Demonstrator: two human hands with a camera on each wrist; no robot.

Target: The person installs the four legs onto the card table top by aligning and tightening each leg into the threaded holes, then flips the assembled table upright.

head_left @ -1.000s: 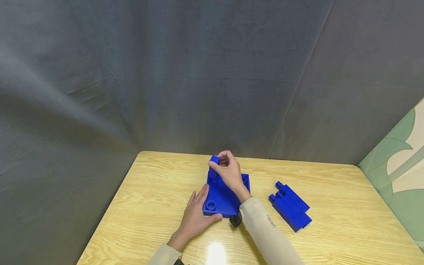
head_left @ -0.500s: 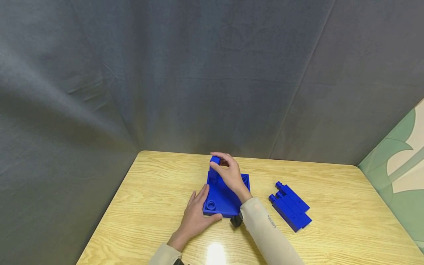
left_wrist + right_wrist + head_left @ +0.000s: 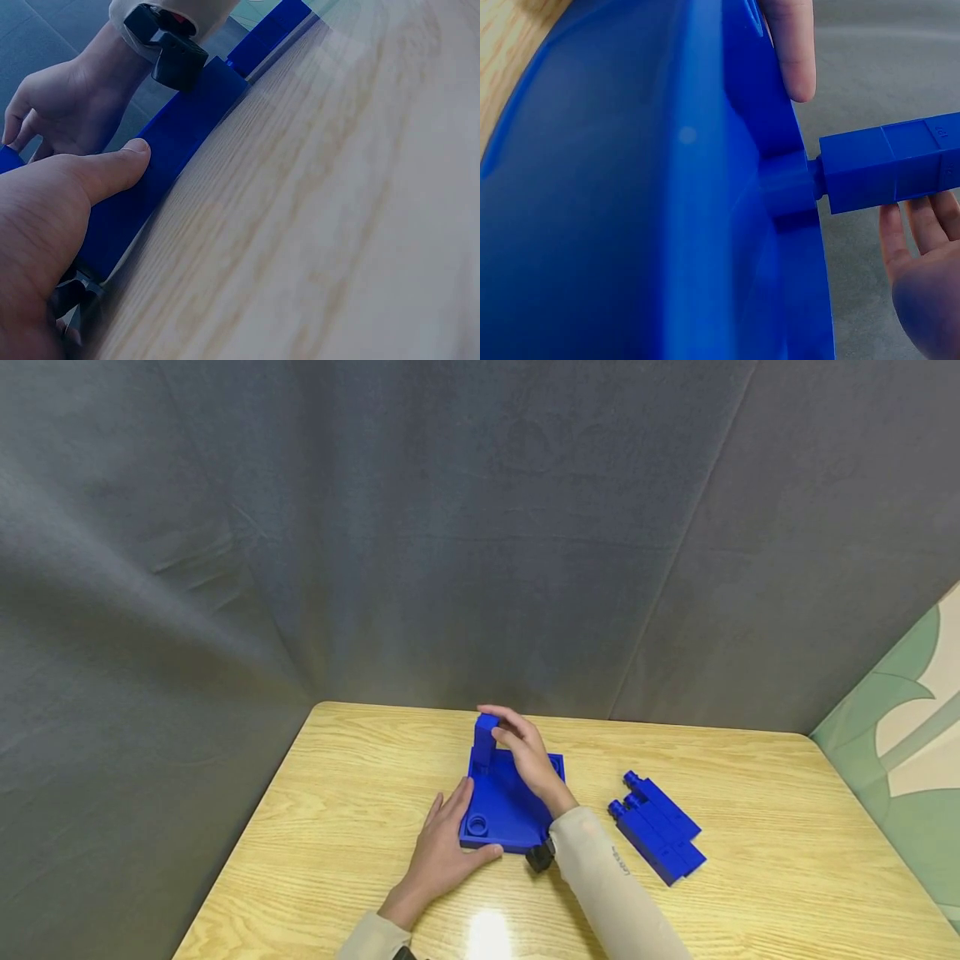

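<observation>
A blue square-section leg [image 3: 485, 742] stands upright at the far left corner of a shallow blue square base [image 3: 504, 810] with round corner sockets. My right hand [image 3: 531, 760] is beside the leg, its thumb lifted off. In the right wrist view, fingertips of that hand touch or nearly touch the side of the leg [image 3: 889, 165], whose narrow neck meets the base's rim [image 3: 802, 247]. My left hand [image 3: 441, 853] rests straight fingers along the base's left side. Its thumb [image 3: 124, 169] presses the front wall of the base in the left wrist view.
Several more blue legs [image 3: 660, 831] with threaded ends lie side by side on the wooden table [image 3: 337, 827], right of the base. A grey curtain [image 3: 480, 568] hangs behind the table's far edge. A patterned cloth [image 3: 907, 760] is at the right.
My right thumb and fingers have loosened from the leg, and that hand has shifted slightly right. The leg stays upright. My left hand and the base have not moved.
</observation>
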